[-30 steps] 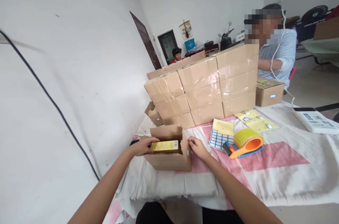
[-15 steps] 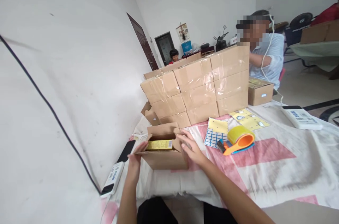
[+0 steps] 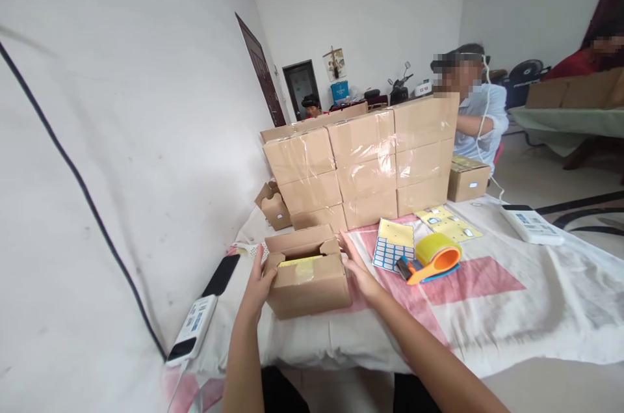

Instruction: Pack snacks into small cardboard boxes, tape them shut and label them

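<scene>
In front of me on the cloth sits a small cardboard box [image 3: 309, 296], with its far flap raised. Its near flap, bearing a strip of clear tape, lies partly over the opening. Behind that flap a narrow edge of a yellow pack [image 3: 288, 263] shows inside. My left hand [image 3: 257, 281] grips the box's left side, thumb near the top edge. Against the right side rests my right hand [image 3: 358, 268], fingers stretched along it and thumb at the near corner; together the hands hold the box between them.
A wall of stacked, taped cartons [image 3: 368, 169] stands behind, with an opened box [image 3: 275, 210] at its left. To the right lie a label sheet [image 3: 394, 249], a tape dispenser [image 3: 436, 258] and a white device [image 3: 531, 226]. A power bank [image 3: 194, 325] lies left. A co-worker [image 3: 480, 117] sits beyond.
The near flap has come up and inward, covering most of the yellow pack. My left hand has shifted onto the box's left side. The view has turned slightly.
</scene>
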A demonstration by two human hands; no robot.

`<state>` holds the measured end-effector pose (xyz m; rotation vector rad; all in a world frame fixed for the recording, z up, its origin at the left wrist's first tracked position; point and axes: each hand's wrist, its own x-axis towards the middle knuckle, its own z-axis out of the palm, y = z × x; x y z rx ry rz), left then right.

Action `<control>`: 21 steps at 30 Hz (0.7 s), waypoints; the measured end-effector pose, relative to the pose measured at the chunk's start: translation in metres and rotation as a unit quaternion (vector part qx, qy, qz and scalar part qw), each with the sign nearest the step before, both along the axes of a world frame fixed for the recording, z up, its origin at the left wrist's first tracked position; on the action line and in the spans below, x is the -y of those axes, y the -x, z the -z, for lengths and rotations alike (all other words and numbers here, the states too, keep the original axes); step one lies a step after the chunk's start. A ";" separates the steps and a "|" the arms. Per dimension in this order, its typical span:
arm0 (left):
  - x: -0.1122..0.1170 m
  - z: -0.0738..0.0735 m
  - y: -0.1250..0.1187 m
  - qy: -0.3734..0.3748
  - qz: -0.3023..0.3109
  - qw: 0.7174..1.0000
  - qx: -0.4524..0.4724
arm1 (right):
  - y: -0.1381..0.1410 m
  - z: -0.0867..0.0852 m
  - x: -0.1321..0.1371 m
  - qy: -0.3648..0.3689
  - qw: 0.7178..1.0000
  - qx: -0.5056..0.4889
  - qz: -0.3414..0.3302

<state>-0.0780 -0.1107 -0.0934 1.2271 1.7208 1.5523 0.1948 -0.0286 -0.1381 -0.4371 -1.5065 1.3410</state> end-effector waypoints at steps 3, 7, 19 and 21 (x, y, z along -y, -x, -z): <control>-0.005 -0.005 0.001 -0.023 0.021 0.997 -0.075 | -0.001 0.003 0.000 -0.024 0.999 0.029 0.034; -0.007 0.001 0.000 -0.107 -0.029 0.974 -0.198 | -0.001 0.004 -0.004 -0.090 0.992 0.073 0.058; 0.009 -0.019 -0.064 -0.088 0.004 0.898 -0.432 | -0.002 -0.004 -0.002 -0.074 0.989 0.118 0.053; 0.008 -0.023 -0.073 -0.065 0.010 0.892 -0.446 | -0.007 -0.010 0.004 -0.049 0.985 0.149 0.078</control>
